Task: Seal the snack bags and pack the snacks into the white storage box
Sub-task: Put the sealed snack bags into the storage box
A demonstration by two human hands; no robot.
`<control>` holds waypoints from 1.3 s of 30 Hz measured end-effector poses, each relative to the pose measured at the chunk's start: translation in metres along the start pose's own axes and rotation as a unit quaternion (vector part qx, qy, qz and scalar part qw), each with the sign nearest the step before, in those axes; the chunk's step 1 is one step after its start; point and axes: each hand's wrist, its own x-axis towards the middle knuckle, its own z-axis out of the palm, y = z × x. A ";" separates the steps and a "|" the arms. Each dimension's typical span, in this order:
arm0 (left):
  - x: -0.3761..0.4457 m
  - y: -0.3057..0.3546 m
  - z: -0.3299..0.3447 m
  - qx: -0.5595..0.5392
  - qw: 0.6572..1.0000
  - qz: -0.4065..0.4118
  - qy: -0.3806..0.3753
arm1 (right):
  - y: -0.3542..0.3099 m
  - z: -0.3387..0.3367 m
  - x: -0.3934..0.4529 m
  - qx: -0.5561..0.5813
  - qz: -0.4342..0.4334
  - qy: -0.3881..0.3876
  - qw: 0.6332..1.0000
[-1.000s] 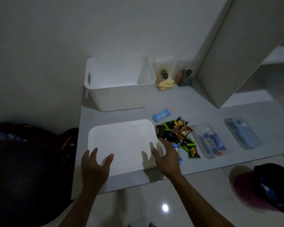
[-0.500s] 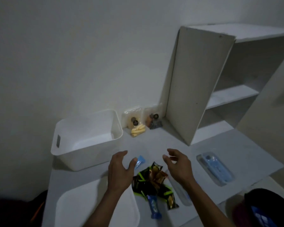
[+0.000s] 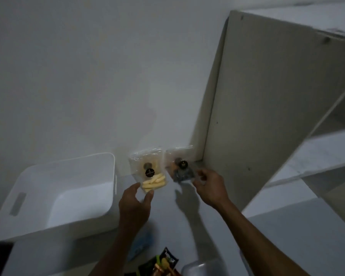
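Observation:
The white storage box stands open at the left of the table, with nothing visible inside. Two clear snack bags lean on the back wall: one with pale yellow sticks, one with dark and orange pieces. My left hand reaches to the yellow bag, thumb and fingers spread on either side of its lower corner. Over at the dark bag's lower right corner is my right hand, fingers curled and apart. Neither bag is lifted.
A white shelf unit stands right of the bags, its side panel close to my right hand. Small wrapped snacks, a blue packet and a clear container lie at the near edge of the grey table.
Both hands left the white lid and moved forward past the wrapped snacks to the two bags at the wall. The view has swung up and closer.

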 end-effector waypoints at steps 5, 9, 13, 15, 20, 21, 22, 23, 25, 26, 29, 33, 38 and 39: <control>0.060 0.003 0.014 0.012 0.995 -0.074 0.068 | -0.001 0.004 0.078 -0.030 -0.023 0.025 0.999; 0.100 0.004 0.023 -0.001 0.988 -0.125 0.093 | -0.003 0.007 0.114 -0.072 -0.031 0.028 0.997; 0.129 -0.004 0.034 -0.020 0.986 -0.140 0.083 | -0.001 0.012 0.137 -0.112 -0.045 0.006 0.993; 0.136 -0.008 0.038 -0.033 0.985 -0.141 0.089 | -0.001 0.016 0.143 -0.117 -0.052 -0.008 0.992; 0.139 -0.011 0.040 -0.066 0.982 -0.125 0.122 | 0.002 0.021 0.150 -0.118 -0.048 -0.012 0.992; 0.139 -0.010 0.039 -0.064 0.983 -0.114 0.128 | 0.003 0.021 0.151 -0.117 -0.044 -0.014 0.992; 0.138 -0.009 0.038 -0.060 0.985 -0.097 0.133 | 0.004 0.021 0.151 -0.121 -0.040 -0.021 0.992; 0.137 -0.008 0.037 -0.056 0.987 -0.079 0.131 | 0.005 0.020 0.152 -0.130 -0.037 -0.029 0.990; 0.136 -0.007 0.032 -0.038 0.992 -0.034 0.118 | 0.006 0.018 0.152 -0.167 -0.041 -0.034 0.984; 0.137 -0.009 0.030 -0.018 0.994 -0.003 0.111 | 0.005 0.017 0.152 -0.189 -0.045 -0.035 0.980; 0.143 -0.014 0.023 0.084 0.989 0.088 0.079 | -0.001 0.012 0.152 -0.255 -0.066 -0.057 0.963; 0.148 -0.014 0.011 0.227 0.959 0.165 0.025 | -0.016 0.009 0.153 -0.340 -0.141 -0.085 0.926; 0.147 -0.005 0.008 0.348 0.916 0.200 -0.001 | -0.022 0.008 0.149 -0.363 -0.173 -0.098 0.910; 0.146 -0.001 0.008 0.350 0.919 0.179 -0.016 | -0.021 0.008 0.147 -0.360 -0.174 -0.097 0.911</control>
